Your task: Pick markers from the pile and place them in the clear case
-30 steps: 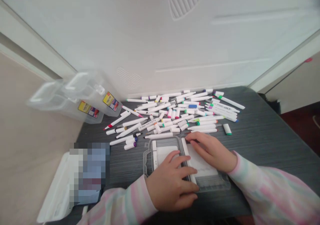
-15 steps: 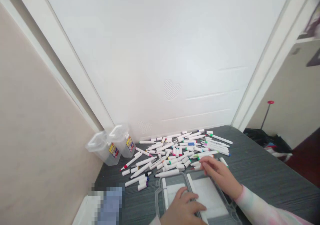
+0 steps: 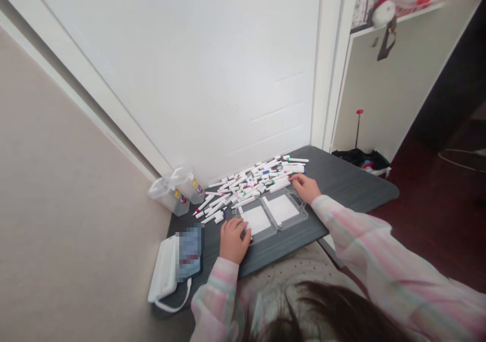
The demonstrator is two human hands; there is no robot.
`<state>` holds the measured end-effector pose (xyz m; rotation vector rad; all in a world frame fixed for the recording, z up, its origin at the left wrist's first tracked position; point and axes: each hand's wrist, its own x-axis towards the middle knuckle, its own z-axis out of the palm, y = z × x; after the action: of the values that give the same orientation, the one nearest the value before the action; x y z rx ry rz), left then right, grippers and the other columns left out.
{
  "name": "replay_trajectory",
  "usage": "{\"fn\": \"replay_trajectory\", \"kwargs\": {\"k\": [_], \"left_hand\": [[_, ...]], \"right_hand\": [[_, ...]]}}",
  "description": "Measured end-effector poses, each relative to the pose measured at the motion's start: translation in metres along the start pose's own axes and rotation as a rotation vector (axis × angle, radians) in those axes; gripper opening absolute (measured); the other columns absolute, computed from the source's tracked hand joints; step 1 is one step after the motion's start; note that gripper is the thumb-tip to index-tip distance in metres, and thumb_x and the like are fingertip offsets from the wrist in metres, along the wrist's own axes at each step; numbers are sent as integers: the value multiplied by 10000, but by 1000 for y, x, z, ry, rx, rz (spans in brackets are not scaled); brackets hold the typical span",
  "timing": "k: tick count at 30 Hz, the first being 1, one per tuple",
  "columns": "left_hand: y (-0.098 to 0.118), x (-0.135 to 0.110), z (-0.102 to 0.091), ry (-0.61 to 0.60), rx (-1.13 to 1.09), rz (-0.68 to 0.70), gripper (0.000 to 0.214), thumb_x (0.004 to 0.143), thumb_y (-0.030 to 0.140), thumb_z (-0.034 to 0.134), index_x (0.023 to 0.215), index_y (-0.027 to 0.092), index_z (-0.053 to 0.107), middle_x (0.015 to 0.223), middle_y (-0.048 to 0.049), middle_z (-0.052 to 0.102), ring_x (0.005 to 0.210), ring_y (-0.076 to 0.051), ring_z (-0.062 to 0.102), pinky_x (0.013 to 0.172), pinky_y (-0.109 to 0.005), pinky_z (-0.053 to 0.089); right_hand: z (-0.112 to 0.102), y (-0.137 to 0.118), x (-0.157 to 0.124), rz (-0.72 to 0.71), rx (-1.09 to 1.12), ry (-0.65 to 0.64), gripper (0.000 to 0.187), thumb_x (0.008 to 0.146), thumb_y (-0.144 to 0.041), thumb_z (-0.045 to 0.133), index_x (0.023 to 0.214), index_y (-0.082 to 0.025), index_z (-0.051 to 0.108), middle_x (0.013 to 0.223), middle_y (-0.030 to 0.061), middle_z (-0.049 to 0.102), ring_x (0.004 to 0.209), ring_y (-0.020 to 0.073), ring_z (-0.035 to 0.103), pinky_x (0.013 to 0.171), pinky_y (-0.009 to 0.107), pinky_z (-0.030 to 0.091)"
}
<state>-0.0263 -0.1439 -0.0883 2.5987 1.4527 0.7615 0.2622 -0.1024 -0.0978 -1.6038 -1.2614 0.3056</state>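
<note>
A clear plastic case [image 3: 269,229] lies opened out flat on the dark table, with a white sheet in each half. One white marker [image 3: 272,211] lies along its middle, and part of another shows at the left side. My left hand [image 3: 233,240] rests over the case's near left edge, fingers bent, thumb apart, holding nothing that I can see. At the case's far right corner, my right hand [image 3: 307,189] has its fingertips pinched at the end of a white marker [image 3: 280,185]. Beyond the case spreads a pile of loose white markers [image 3: 243,180] with coloured ends.
Two clear plastic containers [image 3: 167,195] stand at the table's left, against the wall. A phone with a blurred screen [image 3: 190,253] lies beside a white device [image 3: 163,268] with a white cable [image 3: 182,304]. A white door [image 3: 190,78] rises behind the dark table [image 3: 337,182].
The view has drawn back and turned right. My left hand has moved from the case's middle to its left edge. My right hand's fingers have come together at the markers.
</note>
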Motion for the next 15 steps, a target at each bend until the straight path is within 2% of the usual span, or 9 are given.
{"fn": "replay_trajectory", "kwargs": {"k": [7,11,15], "left_hand": [[-5,2,8,83,8,21,128,719,173,496,784,175,606,914,-66,613,912,-198,544,824,-364,431],[-6,2,10,85,6,39,108,721,221,513,779,175,593,924,-63,594,915,-186,530,833,-336,428],[-7,1,8,75,15,41,85,692,188,523,756,168,575,900,-57,588,873,-178,530,805,-318,432]], "right_hand": [[-1,-4,-2,-15,-57,86,204,680,-252,425,731,-180,610,493,-15,515,487,126,461,536,248,352],[-2,-1,1,5,-64,117,202,679,-236,421,730,-180,608,526,-7,543,526,130,490,558,245,368],[-2,1,2,20,-64,121,197,680,-225,417,721,-178,604,515,-9,542,523,129,497,557,241,373]]}}
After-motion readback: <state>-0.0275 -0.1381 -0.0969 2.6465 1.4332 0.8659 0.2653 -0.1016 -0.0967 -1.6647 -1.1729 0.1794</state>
